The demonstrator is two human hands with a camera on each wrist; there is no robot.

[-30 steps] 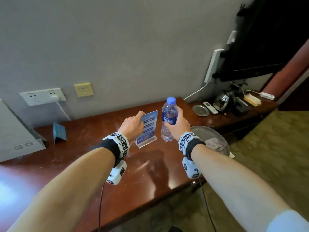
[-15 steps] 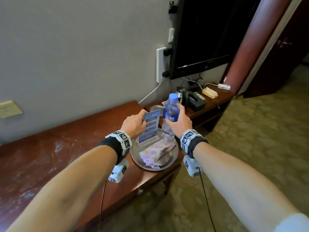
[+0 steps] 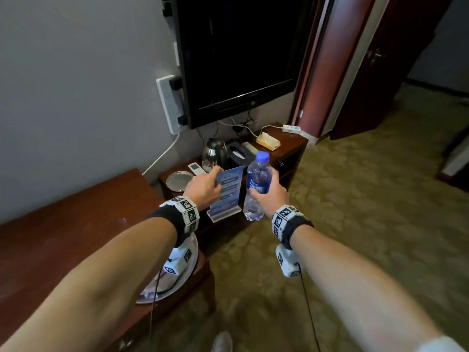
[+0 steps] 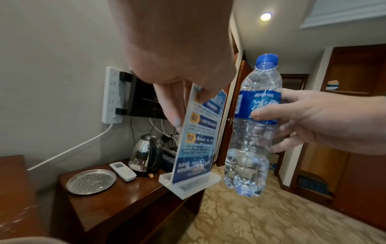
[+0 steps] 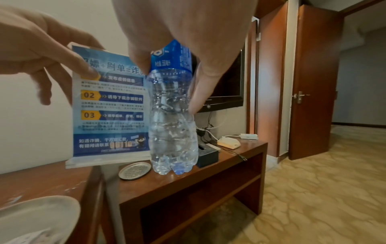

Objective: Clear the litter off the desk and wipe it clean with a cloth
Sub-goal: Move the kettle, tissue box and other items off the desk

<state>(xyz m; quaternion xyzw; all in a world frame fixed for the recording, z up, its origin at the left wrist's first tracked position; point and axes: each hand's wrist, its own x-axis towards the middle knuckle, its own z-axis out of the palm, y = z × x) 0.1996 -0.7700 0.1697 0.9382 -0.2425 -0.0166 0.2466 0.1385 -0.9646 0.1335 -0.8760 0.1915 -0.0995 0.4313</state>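
Blue acrylic-based sign card point(image 3: 226, 191) numbered 02, 03 pinched in left hand point(image 3: 203, 189), blue-labelled clear water bottle point(image 3: 256, 186) gripped by right hand point(image 3: 270, 196), both now carried past the wooden desk's point(image 3: 76, 224) end, above the lower side table's point(image 4: 117, 198) front edge.

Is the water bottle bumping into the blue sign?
Apart. In the left wrist view, doorway and carpet show through a clear gap between the water bottle and the blue sign, which separate hands hold in the air.

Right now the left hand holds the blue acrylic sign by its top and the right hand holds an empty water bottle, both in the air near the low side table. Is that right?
One thing is off: the water bottle is not empty. The left wrist view shows water filling its lower part. The rest stands: the left hand pinches the sign at its top, the right hand has its grip round the bottle, and both are held clear of the side table.
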